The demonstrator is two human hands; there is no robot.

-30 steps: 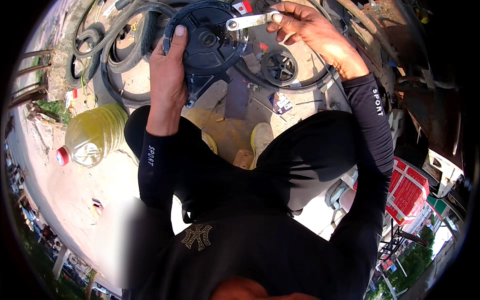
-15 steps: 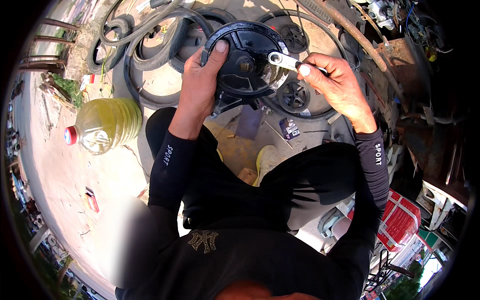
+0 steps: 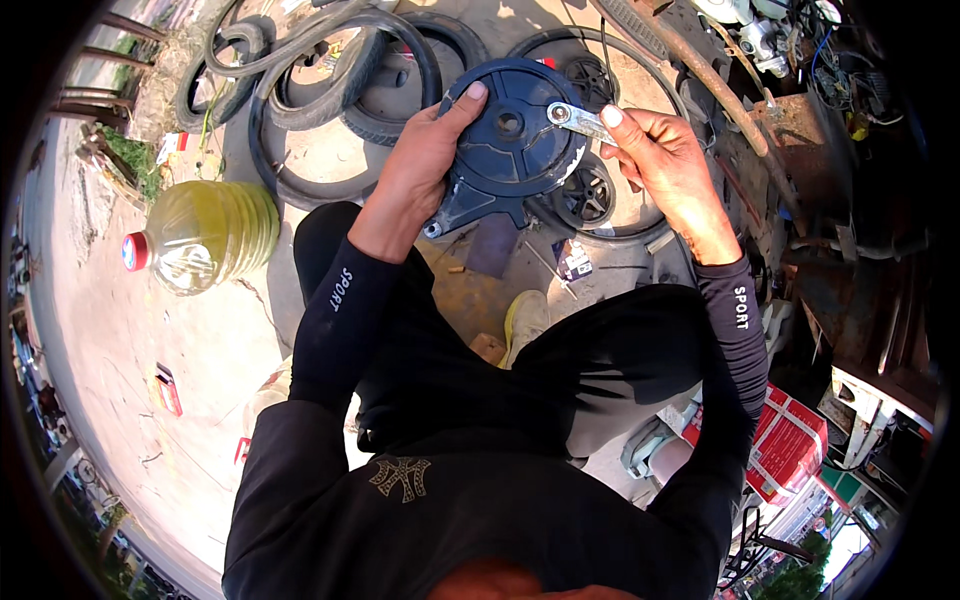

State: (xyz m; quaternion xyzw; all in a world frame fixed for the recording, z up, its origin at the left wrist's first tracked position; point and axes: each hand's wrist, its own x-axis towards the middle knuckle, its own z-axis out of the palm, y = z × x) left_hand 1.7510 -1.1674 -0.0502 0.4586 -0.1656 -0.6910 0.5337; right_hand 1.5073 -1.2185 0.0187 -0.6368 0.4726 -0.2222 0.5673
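Up in front of me is a round black brake plate (image 3: 490, 160), with ribs on its face, a small hole in the middle and a forked bracket at its lower edge. My left hand (image 3: 410, 175) grips its left rim, thumb on the face and the other fingers hidden behind. At the plate's right side lies the ringed end of a short silver brake lever (image 3: 580, 121). My right hand (image 3: 668, 170) pinches the lever's outer end between thumb and fingers. A bolt or shaft end seems to fill the ring.
Beyond the plate, several black tyres (image 3: 300, 110) lie on the ground, with a black spoked wheel (image 3: 585, 195) at right. A large bottle of yellow liquid (image 3: 205, 238) lies to my left. Rusty metal (image 3: 810, 130) and a red box (image 3: 788, 440) crowd the right side.
The brake plate has tipped so its face shows more fully, and has shifted slightly right. The lever has moved a little with it; both hands keep their hold.
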